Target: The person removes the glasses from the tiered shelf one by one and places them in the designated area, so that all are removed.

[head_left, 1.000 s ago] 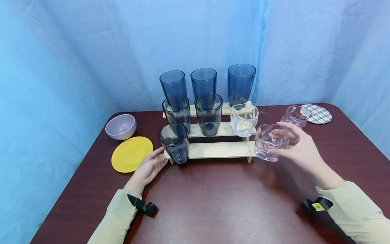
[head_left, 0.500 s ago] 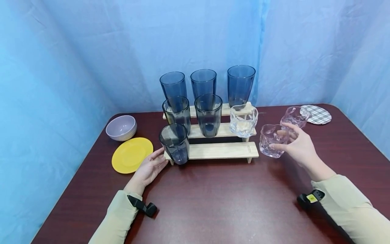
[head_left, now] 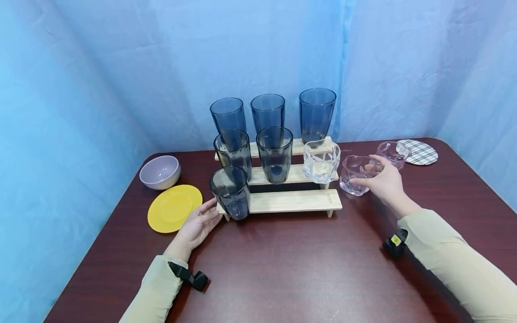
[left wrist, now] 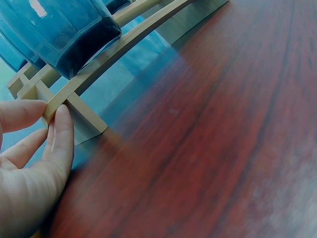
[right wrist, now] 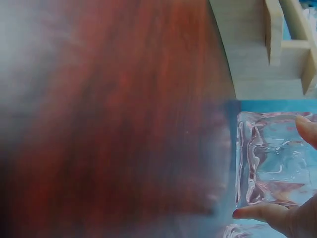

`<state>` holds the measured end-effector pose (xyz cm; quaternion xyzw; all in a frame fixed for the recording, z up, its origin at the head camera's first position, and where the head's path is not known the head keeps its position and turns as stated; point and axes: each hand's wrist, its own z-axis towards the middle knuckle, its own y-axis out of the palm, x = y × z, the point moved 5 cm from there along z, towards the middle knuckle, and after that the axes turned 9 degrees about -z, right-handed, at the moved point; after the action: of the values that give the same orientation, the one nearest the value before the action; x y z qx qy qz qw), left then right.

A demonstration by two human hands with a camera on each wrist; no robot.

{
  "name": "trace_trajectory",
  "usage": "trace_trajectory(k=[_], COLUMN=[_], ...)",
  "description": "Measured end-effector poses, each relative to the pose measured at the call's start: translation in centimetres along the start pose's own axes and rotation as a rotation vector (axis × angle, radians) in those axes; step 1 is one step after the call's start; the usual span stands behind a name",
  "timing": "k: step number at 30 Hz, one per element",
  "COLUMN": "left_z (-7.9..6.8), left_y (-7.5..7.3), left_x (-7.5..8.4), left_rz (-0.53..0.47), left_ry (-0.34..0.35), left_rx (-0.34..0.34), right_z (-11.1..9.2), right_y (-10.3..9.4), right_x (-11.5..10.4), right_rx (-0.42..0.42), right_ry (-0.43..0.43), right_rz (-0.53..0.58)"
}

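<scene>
In the head view my right hand (head_left: 385,181) grips a clear, pink-tinged glass tumbler (head_left: 353,177) just right of the wooden tiered rack (head_left: 295,201). The right wrist view shows thumb and fingers on either side of the wavy tumbler (right wrist: 277,158). My left hand (head_left: 200,225) pinches the left end of the lowest shelf; in the left wrist view the fingertips lie above and below the shelf end (left wrist: 59,101). A tall grey-blue glass (head_left: 232,193) stands on that shelf beside the hand. Two more tall glasses and a clear tumbler (head_left: 321,162) occupy the middle tier.
Tall blue glasses (head_left: 317,114) line the top tier. A lilac bowl (head_left: 160,172) and a yellow plate (head_left: 174,208) sit left of the rack. Behind the right hand are another pinkish tumbler (head_left: 391,150) and a checked round mat (head_left: 422,152). Blue curtains surround the table.
My right hand has carried the tumbler away from the rack's lowest shelf, back and slightly right, toward the other pinkish tumbler. The left hand keeps its place at the shelf end.
</scene>
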<state>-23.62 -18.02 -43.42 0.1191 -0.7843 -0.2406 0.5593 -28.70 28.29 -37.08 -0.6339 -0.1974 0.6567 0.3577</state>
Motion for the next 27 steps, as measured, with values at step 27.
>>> trace_trajectory(k=[27], left_z=[-0.3], left_y=[0.0], left_x=[0.1], left_rz=[-0.016], left_ry=[0.020], left_rx=[-0.018], right_z=[3.5], right_y=[1.3], right_x=[0.6], right_rx=[0.083], right_ry=[0.101], right_rz=[0.046])
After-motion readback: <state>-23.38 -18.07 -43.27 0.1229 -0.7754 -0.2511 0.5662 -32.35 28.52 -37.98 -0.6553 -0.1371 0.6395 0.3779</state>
